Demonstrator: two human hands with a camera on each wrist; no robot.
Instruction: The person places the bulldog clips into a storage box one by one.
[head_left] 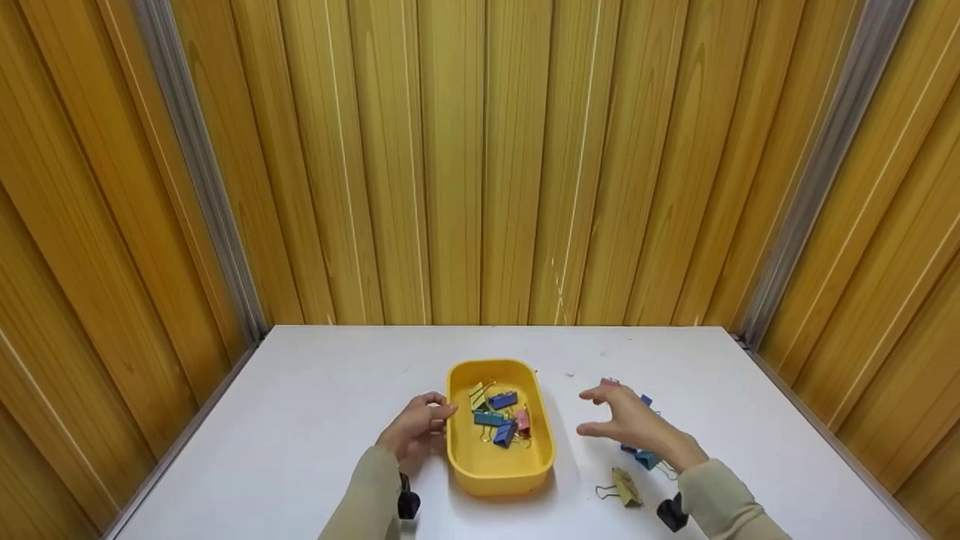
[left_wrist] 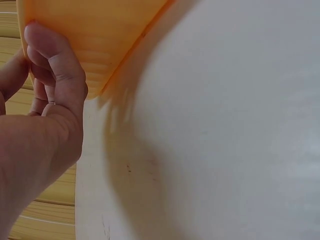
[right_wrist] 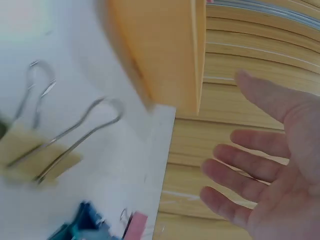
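A yellow plastic bin point(head_left: 502, 469) stands on the white table, with several binder clips in blue, teal, pink and yellow inside, such as a blue binder clip point(head_left: 502, 400). My left hand point(head_left: 420, 424) grips the bin's left side, thumb at the rim and bent fingers against the outer wall point(left_wrist: 107, 37). To the bin's right, my right hand point(head_left: 634, 424) hovers with fingers spread and nothing in it. Beneath and around it lie more clips, partly hidden by the hand: a yellow binder clip point(head_left: 625, 487), a teal binder clip point(head_left: 647, 459) and a pink binder clip point(right_wrist: 135, 227).
The white table point(head_left: 322, 390) reaches back to a wood-patterned wall point(head_left: 480, 165). Similar panels with grey metal posts point(head_left: 202, 150) stand at both sides. Small specks point(head_left: 570, 374) dot the tabletop behind the right hand.
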